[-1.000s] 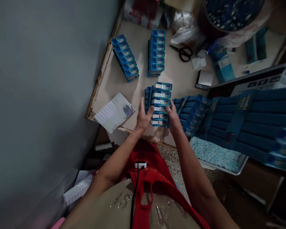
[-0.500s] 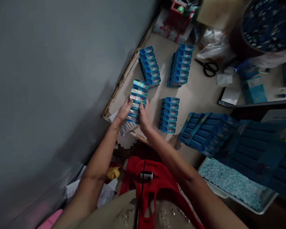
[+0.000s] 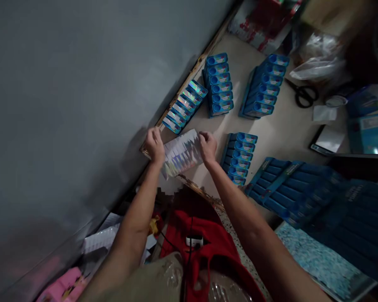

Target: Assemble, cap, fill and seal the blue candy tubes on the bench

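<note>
My left hand [image 3: 155,144] and my right hand [image 3: 208,147] pinch opposite ends of a shiny silver sheet [image 3: 181,153] with a striped, rainbow-tinted face. The sheet spans the corner of the table, between the hands. Just beyond it, along the wall side, stands a row of small blue boxes [image 3: 184,107] with shiny silver patches on their ends. To its right is another row of blue boxes [image 3: 219,86] without such patches. A third row of blue boxes [image 3: 239,158] sits right of my right hand.
Another blue box row [image 3: 266,86] stands farther back, near black scissors [image 3: 305,96]. Bundled blue boxes [image 3: 283,184] are stacked at the right, above a tray of pale blue bits [image 3: 321,256]. A grey wall [image 3: 66,105] borders the table on the left.
The row of boxes with silver patches has left my hands and stands along the table's wall side. Both hands have spread apart and now hold the shiny sheet. The view has shifted.
</note>
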A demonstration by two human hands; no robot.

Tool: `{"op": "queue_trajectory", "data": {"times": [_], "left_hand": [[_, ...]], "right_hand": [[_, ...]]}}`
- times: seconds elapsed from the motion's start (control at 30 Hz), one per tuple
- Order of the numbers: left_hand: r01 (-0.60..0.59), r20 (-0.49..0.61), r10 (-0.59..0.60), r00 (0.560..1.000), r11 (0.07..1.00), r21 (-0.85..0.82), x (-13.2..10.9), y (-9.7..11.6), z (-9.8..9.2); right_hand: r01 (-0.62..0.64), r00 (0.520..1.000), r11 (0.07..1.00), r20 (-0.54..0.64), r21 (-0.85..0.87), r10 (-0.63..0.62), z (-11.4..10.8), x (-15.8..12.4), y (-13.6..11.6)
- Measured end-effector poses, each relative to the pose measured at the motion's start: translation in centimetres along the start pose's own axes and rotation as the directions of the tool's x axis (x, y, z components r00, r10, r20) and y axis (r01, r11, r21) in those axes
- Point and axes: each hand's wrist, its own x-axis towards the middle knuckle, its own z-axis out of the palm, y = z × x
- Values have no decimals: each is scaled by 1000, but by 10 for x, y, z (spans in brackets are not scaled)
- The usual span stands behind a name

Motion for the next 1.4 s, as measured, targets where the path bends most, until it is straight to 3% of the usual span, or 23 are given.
{"op": "queue_trajectory", "data": {"times": [0.07,0.13,0.2,0.33,0.43,0.57,0.67,0.87,1.07,1.23,1.4], "left_hand": [[-40,13,38,999,967,251,-15,-15,2],[-105,166,29,986,875,472,-25,-29,9],[-168,336,-20,942,837,521,-29,-39,17],[-163,483,-37,875,916,366,-28,-49,25],[-142,514,-33,857,944,298,-28,-48,24],[-170,541,39,840,966,195,-30,-38,21],[-148,552,57,832,982,121,-28,-33,21],[55,645,-83,760,996,63,-25,-32,19],[20,696,-94,712,993,113,-29,-23,18],[-48,666,-97,740,979,196,-35,-20,22],[-174,551,-80,831,903,393,-37,-11,34]], "right_hand": [[34,999,971,46,-237,-24,0,-24,10],[131,989,896,117,-425,-89,6,-49,19],[192,979,829,165,-526,-122,12,-73,27],[188,976,769,206,-611,-74,1,-105,31],[214,969,760,233,-613,-86,-16,-100,18],[444,887,735,369,-512,-278,-22,-77,-3],[507,847,707,439,-493,-301,-14,-73,-4],[551,824,680,445,-484,-351,-15,-102,14],[490,856,720,429,-492,-290,-36,-120,10],[480,867,718,396,-505,-302,-42,-124,7],[386,919,746,294,-542,-262,-57,-139,-4]]}}
